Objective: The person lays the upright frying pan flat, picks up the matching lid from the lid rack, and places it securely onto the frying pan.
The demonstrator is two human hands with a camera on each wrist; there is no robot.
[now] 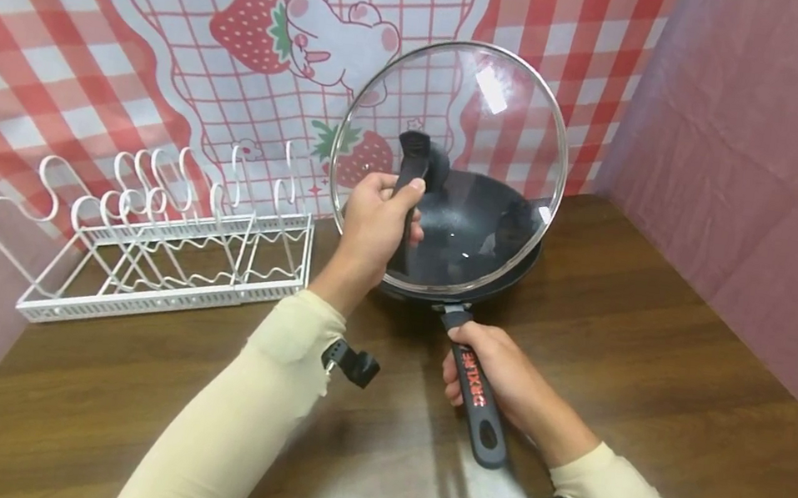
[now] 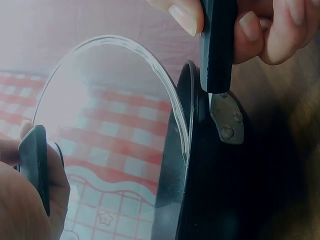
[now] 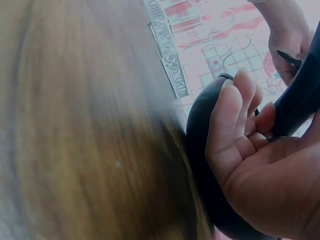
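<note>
My left hand (image 1: 376, 221) grips the black handle of a round glass lid (image 1: 504, 141) with a metal rim. The lid stands tilted up over a dark wok (image 1: 521, 269), and part of the wok shows through the glass. In the left wrist view the lid's rim appears close to the wok's edge (image 2: 192, 82); whether they touch, I cannot tell. My right hand (image 1: 496, 371) holds the wok's long black handle (image 1: 479, 415), which carries red lettering. Seen from the right wrist, the fingers (image 3: 227, 120) curl beside the dark wok body (image 3: 199, 145).
A white wire rack (image 1: 166, 290) with curved dividers stands on the wooden table (image 1: 654, 383) to the left. Behind hangs a red-checked strawberry cloth (image 1: 171, 25). A pink cloth wall (image 1: 773, 164) bounds the right side.
</note>
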